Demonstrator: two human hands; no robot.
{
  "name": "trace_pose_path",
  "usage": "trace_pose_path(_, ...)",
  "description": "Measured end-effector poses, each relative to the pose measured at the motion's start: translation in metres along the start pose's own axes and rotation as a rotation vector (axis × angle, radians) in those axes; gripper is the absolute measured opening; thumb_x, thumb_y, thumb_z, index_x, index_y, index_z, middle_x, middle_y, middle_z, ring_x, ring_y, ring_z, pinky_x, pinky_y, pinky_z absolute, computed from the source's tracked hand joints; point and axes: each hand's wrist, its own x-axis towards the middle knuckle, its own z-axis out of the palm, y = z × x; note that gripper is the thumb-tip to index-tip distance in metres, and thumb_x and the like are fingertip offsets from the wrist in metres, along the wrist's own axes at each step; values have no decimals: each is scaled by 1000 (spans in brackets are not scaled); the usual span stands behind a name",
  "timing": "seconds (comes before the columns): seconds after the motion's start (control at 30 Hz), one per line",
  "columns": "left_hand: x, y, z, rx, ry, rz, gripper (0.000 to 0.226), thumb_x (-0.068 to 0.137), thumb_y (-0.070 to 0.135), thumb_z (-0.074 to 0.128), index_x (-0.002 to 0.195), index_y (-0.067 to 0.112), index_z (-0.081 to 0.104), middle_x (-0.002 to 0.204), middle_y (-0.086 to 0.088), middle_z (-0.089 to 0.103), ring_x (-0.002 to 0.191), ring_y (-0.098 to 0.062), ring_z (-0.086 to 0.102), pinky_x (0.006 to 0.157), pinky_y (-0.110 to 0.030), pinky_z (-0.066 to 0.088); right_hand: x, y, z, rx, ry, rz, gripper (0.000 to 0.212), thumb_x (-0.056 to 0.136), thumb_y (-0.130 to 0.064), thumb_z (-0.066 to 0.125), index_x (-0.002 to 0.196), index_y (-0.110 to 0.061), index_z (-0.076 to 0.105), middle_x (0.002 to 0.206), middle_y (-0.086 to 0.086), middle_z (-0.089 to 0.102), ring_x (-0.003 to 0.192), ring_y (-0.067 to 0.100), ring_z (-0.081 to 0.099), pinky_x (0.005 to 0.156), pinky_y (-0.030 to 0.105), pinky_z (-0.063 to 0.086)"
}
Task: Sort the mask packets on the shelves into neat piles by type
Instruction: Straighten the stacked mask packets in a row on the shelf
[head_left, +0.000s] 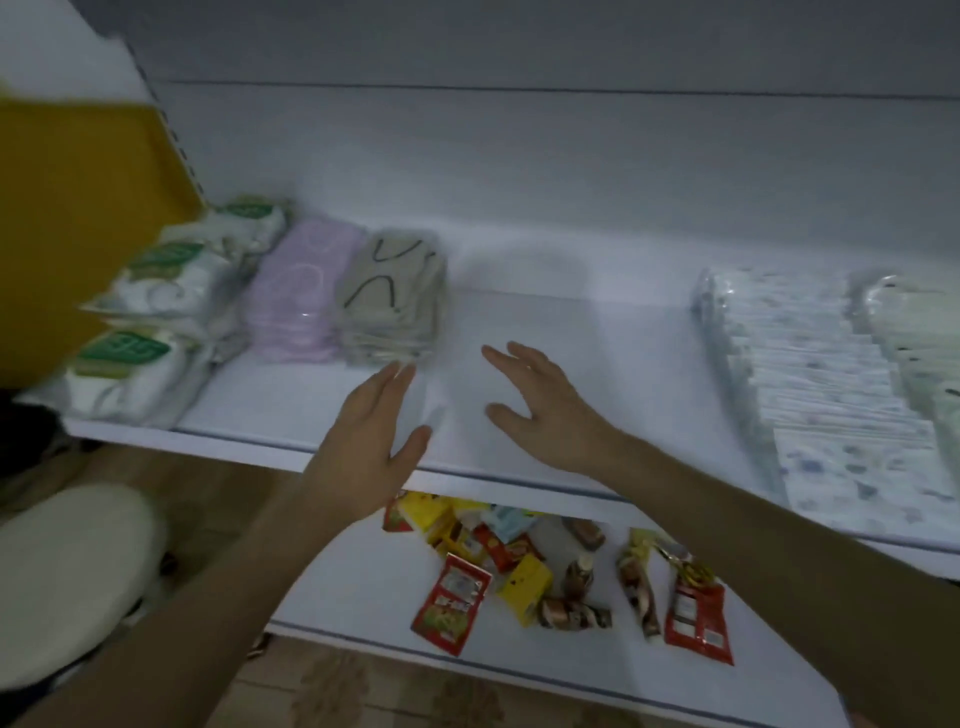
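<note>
White shelf (597, 364) is sitting in dim light. Left hand (363, 441) and right hand (540, 410) are hovering over its bare middle, fingers straight, holding nothing, likely marking room for another pile. Lilac mask packets (306, 296) and beige mask packets (389, 301) are lying stacked just left, patterned mask packets (810, 364) well right. Green-labelled packs (156, 322) are showing print too blurred to read.

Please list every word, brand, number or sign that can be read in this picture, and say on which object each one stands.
No text here can be read.
white packets, green labels: pale marks, too blurred to read.
red sachets on the lower shelf: print too small and blurred.
yellow packet: unreadable.
purple pile and beige pile: no lettering visible.
</note>
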Motion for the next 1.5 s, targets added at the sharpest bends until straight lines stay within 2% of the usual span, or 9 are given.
trace_pose_path(0.17, -9, -57, -21, 44, -101, -143, 61, 95, 29, 48, 147, 12, 20, 156, -10, 7, 144, -25, 9, 113, -27, 10, 27, -43, 39, 274, 53, 149, 56, 99, -24, 39, 149, -23, 14, 155, 5, 13, 142, 18, 16, 114, 27, 17)
trace_pose_path(0.37, 5, -85, -13, 194, -253, -115, 63, 98, 43, 33, 149, 13, 12, 156, -10, -10, 144, -28, 4, 114, -33, 12, 68, -53, 47, 583, 103, 369, 53, 99, -17, 41, 147, -27, 23, 151, 7, 27, 134, 20, 34, 106, 28, 29)
trace_pose_path(0.53, 52, -110, -19, 198, -63, 152, 69, 87, 37, 29, 135, -12, 36, 137, -35, 38, 126, -48, 40, 103, -52, 34, 118, -53, 43, 687, 186, 394, 51, 99, -17, 37, 147, -28, 23, 150, 2, 30, 135, 19, 33, 114, 35, 26)
trace_pose_path(0.67, 90, -116, -19, 281, -41, 132, 61, 96, 32, 26, 147, 2, 12, 154, -21, 11, 143, -36, 12, 118, -41, 11, 149, -53, 42, 779, 233, 481, 48, 99, -18, 35, 144, -30, 27, 150, 1, 29, 135, 21, 31, 110, 37, 26)
trace_pose_path(0.87, 108, -127, 3, 187, -83, 149, 53, 80, 20, 30, 116, -9, 55, 115, -31, 58, 103, -46, 58, 77, -55, 53, 178, -57, 45, 1067, 308, 562, 17, 93, -15, 38, 81, -18, 49, 79, 0, 49, 68, 14, 46, 70, 28, 43)
trace_pose_path(0.93, 107, -130, 6, 177, -109, 142, 58, 80, 23, 26, 120, -9, 53, 118, -31, 56, 106, -46, 56, 83, -56, 51, 186, -55, 47, 1006, 345, 511, 9, 93, -19, 43, 98, -19, 50, 92, 0, 52, 73, 13, 48, 71, 26, 43)
trace_pose_path(1.03, 106, -130, 4, 160, -103, 144, 71, 80, 31, 15, 137, -4, 39, 137, -26, 42, 126, -42, 42, 103, -52, 39, 194, -52, 53, 831, 338, 410, 64, 89, -24, 60, 143, -23, 25, 131, 3, 44, 111, 19, 51, 85, 27, 41)
trace_pose_path(1.13, 105, -129, 5, 132, -105, 125, 59, 91, 21, 28, 146, 2, 19, 151, -17, 22, 139, -32, 23, 115, -39, 20, 202, -60, 62, 754, 338, 373, 87, 80, -20, 71, 148, -21, 16, 143, 5, 39, 125, 24, 46, 101, 34, 42)
trace_pose_path(1.5, 85, -115, -6, -166, 142, 277, 58, 83, 17, 38, 137, -4, 33, 131, -20, 46, 121, -31, 46, 105, -27, 33, 156, -67, 33, 731, 514, 118, 77, 84, 9, 53, 147, -24, 22, 108, -1, 53, 100, 17, 56, 90, 27, 45)
